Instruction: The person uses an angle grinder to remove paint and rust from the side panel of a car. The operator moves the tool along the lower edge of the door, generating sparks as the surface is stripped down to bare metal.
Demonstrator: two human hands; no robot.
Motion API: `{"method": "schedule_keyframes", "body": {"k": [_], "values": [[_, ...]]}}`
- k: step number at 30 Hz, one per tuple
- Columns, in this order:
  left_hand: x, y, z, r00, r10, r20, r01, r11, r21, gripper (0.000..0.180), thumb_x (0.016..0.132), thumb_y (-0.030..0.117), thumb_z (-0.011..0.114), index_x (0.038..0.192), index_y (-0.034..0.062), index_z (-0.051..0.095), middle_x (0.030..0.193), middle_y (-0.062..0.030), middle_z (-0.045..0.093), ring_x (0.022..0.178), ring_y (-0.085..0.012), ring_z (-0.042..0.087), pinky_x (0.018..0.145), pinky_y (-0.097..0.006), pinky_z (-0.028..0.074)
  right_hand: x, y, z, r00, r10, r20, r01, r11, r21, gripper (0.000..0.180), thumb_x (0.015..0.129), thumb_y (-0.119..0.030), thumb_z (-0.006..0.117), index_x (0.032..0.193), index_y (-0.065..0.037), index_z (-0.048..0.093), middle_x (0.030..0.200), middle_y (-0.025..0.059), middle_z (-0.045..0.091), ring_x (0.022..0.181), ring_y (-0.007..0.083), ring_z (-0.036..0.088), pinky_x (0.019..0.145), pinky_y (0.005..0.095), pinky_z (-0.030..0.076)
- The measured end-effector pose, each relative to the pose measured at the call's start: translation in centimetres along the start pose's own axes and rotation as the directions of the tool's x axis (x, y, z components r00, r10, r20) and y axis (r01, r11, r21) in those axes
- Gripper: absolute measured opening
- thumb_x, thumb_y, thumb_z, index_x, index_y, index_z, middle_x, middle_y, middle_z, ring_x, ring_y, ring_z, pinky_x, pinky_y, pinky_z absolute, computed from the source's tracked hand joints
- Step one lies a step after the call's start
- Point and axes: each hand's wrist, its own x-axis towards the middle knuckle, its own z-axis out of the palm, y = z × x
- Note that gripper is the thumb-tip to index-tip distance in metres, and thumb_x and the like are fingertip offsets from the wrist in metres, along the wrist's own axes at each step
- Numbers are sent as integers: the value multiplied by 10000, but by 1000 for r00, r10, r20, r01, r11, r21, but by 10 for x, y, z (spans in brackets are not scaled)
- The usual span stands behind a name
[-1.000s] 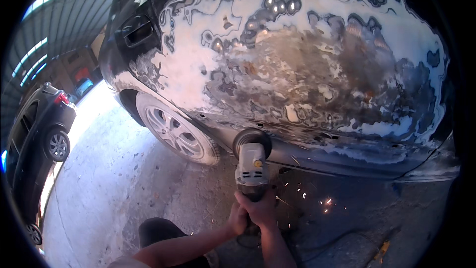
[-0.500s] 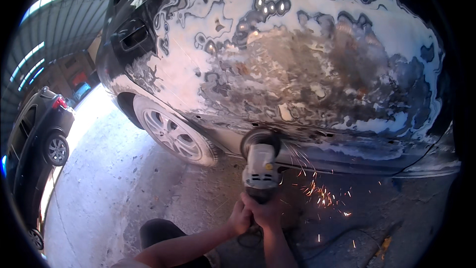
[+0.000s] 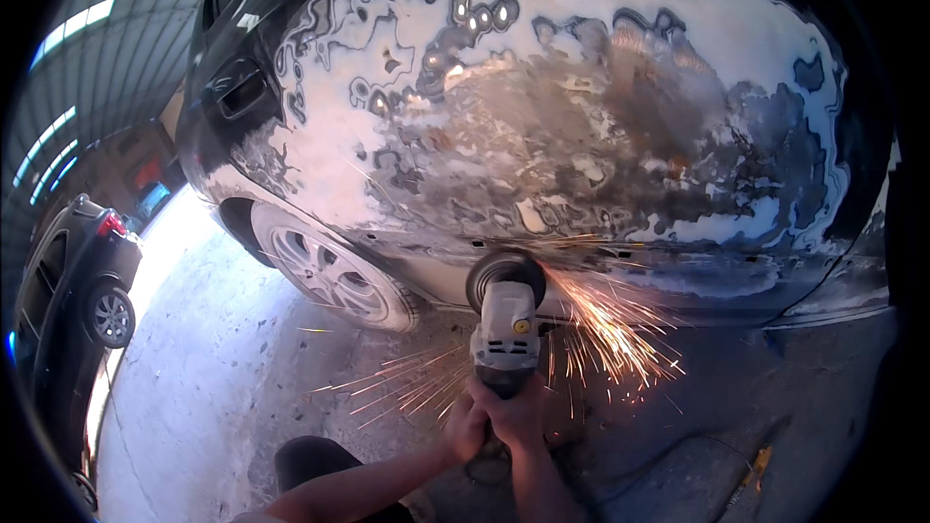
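Both my hands are closed round the rear of a dusty grey angle grinder point(image 3: 509, 324). My left hand point(image 3: 466, 426) wraps the lower end of its body, and my right hand point(image 3: 513, 412) grips just above and beside it. The grinder's round disc point(image 3: 506, 278) meets the lower edge of a car door point(image 3: 387, 150), near the sill. Bright orange sparks point(image 3: 615, 324) spray right and down from the disc, with thinner streaks to the left. The door is sanded in patches of white, grey, brown and bare metal. My fingers' undersides are hidden.
Left of the disc is the car's dusty wheel point(image 3: 329, 266). A dark cable point(image 3: 668, 450) lies on the concrete floor point(image 3: 213, 349), near a yellow-handled tool point(image 3: 760, 470) at lower right. My dark-clad knee point(image 3: 315, 465) is at lower left. Another dark car point(image 3: 73, 291) stands far left.
The spark spray has grown much denser and now also streaks left. The car has shifted slightly left in view. My hands keep their hold on the grinder.
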Motion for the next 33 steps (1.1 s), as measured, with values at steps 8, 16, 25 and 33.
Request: {"method": "schedule_keyframes", "body": {"k": [8,16,25,33], "values": [[-3,-7,-1,1000,-18,-5,19,996,92,389,889,335,423,926,-15,590,805,-166,620,748,-211,594,649,-354,461,1,6,-2,999,-35,21,35,999,24,353,642,-239,771,860,8,644,778,90,672,720,163,651,676,314,507],[1,-3,18,999,23,-39,-21,999,46,438,888,363,418,898,-40,591,761,-154,622,721,-217,595,637,-358,458,-8,1,-11,992,-41,-121,50,997,66,370,629,-240,778,871,4,640,817,87,672,750,174,648,692,321,504],[5,-3,18,984,-128,123,107,981,161,421,881,337,414,877,-49,582,799,-174,622,759,-210,593,643,-353,455,-14,3,-29,978,1,-206,31,988,151,394,628,-232,784,913,-8,629,836,76,664,777,177,644,714,324,500],[18,-2,32,970,-152,189,131,984,123,407,874,337,437,834,-42,580,698,-115,613,670,-180,574,591,-331,446,-12,-9,-51,967,-38,-254,99,968,232,395,632,-228,785,930,-23,625,868,63,663,775,162,637,727,316,499]]}}
